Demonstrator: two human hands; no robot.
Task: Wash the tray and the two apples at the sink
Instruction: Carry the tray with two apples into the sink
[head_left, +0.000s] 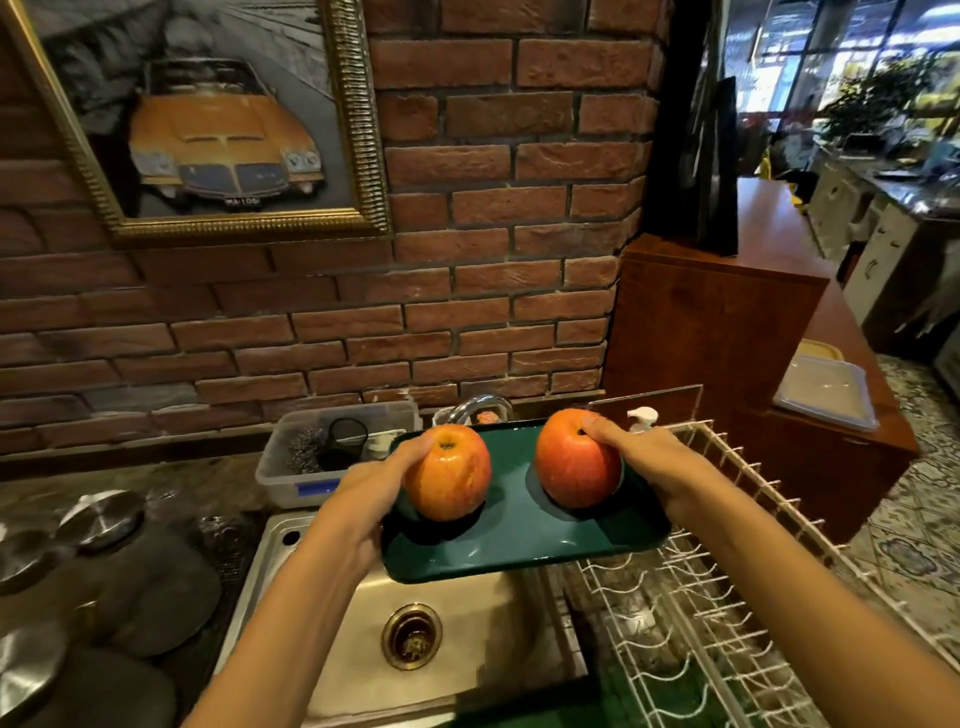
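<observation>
Though hand-held, tray (519, 551) bearing apples (449, 473)

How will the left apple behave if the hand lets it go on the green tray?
The left apple is round and stands on a smooth, glossy green tray, so it would probably roll. Its skin shines as if wet, so it may slip. The left hand steadies it.

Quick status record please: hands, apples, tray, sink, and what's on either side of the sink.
left hand: grips left apple and tray edge
right hand: grips right apple
tray: green, held over sink, both apples on it
sink: steel, no water seen running
sink's left: clear tub
sink's right: wire rack
</observation>
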